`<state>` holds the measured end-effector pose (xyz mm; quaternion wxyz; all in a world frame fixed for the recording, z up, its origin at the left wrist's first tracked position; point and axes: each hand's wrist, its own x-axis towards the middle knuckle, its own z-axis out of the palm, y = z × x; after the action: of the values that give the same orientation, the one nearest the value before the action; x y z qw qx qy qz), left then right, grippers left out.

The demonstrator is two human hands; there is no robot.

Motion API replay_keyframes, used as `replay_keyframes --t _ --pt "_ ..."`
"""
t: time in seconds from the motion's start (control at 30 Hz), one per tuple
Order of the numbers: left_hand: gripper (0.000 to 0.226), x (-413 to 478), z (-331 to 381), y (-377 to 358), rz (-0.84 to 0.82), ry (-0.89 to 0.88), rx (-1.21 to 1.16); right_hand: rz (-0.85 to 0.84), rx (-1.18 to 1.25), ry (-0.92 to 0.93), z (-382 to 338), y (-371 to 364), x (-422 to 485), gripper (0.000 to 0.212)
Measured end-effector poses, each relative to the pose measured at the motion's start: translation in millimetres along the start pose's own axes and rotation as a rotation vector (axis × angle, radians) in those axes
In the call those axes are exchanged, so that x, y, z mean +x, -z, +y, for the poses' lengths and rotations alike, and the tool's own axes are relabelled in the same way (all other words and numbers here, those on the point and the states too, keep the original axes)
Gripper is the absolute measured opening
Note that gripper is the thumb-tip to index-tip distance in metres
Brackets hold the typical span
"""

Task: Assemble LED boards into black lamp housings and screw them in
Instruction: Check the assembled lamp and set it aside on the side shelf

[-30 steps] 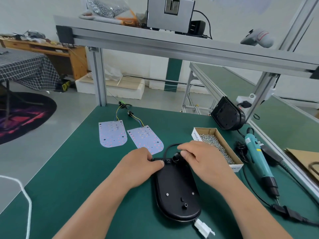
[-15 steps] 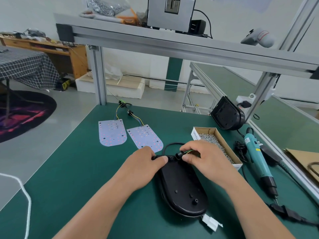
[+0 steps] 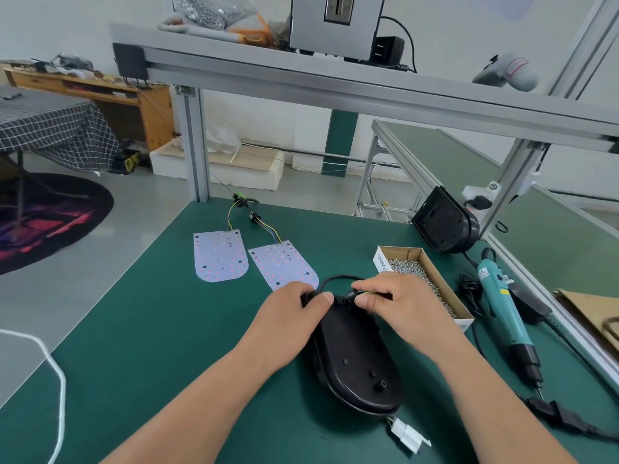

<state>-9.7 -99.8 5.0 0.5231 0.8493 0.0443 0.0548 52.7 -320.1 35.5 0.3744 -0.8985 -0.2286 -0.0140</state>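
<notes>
**Both hands at the housing's cable end**

The right hand [image 3: 398, 306] has thumb and forefinger closed in a pinch on the wire lead [image 3: 365, 292]. Yellow-green strands show there at the far end of the black lamp housing [image 3: 358, 360], and the pinch seems meant to work the lead through its entry. The left hand [image 3: 288, 316] curls over the housing's upper-left edge with the thumb pressed on top, most likely to stop the shell sliding.

The housing lies closed face up at lower centre of the frame on the green mat [image 3: 167, 329]. Its white connector [image 3: 407, 435] trails out at the near end. The LED boards [image 3: 219, 256] lie flat just up and left of the hands, not yet fitted.

At right, a box of screws [image 3: 422, 279] and the teal electric screwdriver [image 3: 505, 309] sit close by, ready for fastening. A second housing [image 3: 442, 224] leans by the frame post at upper right.
</notes>
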Motion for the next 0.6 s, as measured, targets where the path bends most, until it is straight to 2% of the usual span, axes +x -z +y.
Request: replay_keyframes --t 0.2,0.6 --pt "0.039 -0.3 -3.3 -5.1 0.027 0.022 0.029 -0.013 0.045 -0.034 1.9 0.7 -0.8 0.021" --pt "0.044 2.3 -0.3 -5.6 0.058 0.017 0.033 -0.035 0.061 -0.015 8.1 1.2 2.0 0.017"
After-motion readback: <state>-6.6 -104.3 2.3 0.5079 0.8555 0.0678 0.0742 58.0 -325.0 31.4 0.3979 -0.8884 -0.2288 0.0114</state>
